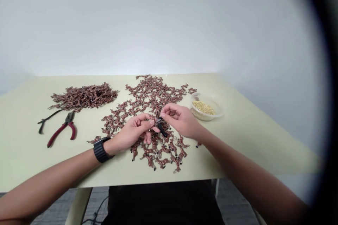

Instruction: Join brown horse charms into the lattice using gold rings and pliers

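My left hand [137, 130], with a black watch [101, 150] on the wrist, pinches a small brown horse-shaped charm [154, 122] above the table. My right hand [179, 119] is closed on a small black-handled tool [161, 129] whose tip meets that charm. Both hands hover over a wide spread of the same brown charms [148, 102] lying flat on the pale green table [264, 140].
A heap of brown charms [84, 96] lies at the back left. Red-handled pliers [63, 130] and a black-handled tool [47, 119] lie left of the hands. A clear bowl of small gold rings [204, 107] stands to the right. A grey wall is behind.
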`<state>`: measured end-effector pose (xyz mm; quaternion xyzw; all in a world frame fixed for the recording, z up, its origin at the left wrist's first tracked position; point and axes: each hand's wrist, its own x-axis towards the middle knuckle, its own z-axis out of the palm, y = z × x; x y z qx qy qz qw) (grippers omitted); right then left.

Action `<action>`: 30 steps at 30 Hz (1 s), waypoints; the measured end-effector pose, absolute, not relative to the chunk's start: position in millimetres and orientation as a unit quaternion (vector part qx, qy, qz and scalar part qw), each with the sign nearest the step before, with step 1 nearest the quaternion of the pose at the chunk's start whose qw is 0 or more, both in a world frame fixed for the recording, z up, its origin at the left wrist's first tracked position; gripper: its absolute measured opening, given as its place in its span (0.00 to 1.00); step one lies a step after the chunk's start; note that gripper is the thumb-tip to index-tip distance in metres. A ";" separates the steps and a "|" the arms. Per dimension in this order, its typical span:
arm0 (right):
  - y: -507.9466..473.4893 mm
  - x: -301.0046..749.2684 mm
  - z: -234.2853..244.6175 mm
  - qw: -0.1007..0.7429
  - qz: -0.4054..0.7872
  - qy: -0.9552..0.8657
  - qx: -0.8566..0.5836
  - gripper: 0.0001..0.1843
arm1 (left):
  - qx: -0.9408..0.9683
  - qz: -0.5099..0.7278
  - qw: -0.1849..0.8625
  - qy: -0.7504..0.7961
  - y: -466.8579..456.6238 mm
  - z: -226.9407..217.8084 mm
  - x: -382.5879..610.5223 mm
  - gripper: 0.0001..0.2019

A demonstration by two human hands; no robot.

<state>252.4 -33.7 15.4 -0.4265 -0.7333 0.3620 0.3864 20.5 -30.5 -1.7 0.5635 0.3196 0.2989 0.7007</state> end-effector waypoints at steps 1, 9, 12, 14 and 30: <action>-36.2 245.8 11.3 0.390 0.362 -0.733 -0.423 0.09 | 0.560 0.299 0.705 0.317 -30.6 -2.5 20.6 0.14; -36.7 241.9 1.9 0.419 0.384 -0.710 -0.417 0.10 | 0.554 0.309 0.704 0.319 -30.2 -5.1 20.9 0.14; -38.3 241.3 3.5 0.410 0.398 -0.708 -0.414 0.10 | 0.556 0.311 0.697 0.327 -29.6 -4.4 21.3 0.14; -39.3 239.7 3.1 0.406 0.398 -0.710 -0.416 0.10 | 0.559 0.314 0.691 0.334 -29.4 -3.9 21.7 0.14; -39.9 235.6 -2.7 0.390 0.309 -0.745 -0.443 0.07 | 0.554 0.314 0.691 0.341 -27.0 -7.5 19.9 0.14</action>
